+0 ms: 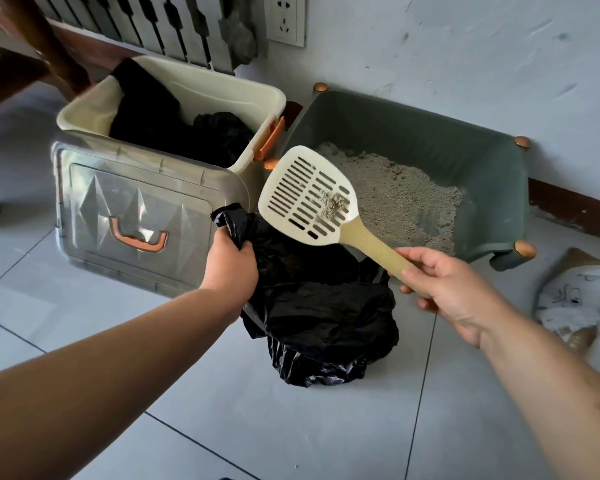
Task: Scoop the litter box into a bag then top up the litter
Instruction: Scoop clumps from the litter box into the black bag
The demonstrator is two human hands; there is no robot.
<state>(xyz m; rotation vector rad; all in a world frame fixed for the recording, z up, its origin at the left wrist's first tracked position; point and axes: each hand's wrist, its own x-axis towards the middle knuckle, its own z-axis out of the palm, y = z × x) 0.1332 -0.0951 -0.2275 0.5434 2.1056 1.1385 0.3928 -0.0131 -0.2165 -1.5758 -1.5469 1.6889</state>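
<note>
A dark green litter box (465,157) stands against the wall with grey litter (402,195) heaped in it. My right hand (447,289) grips the tan handle of a cream slotted scoop (302,195), held tilted above the box's near-left corner and the bag. A small grey clump (333,204) rests on the scoop's slots. A black plastic bag (319,306) lies crumpled on the tile floor in front of the box. My left hand (231,261) is closed on the bag's upper left edge, lifting it.
A cream storage bin (222,98) with black bags inside stands left of the litter box, its clear lid (132,216) with an orange handle leaning against its front. A printed litter sack (582,306) lies at the right edge. A wall socket (284,19) sits above.
</note>
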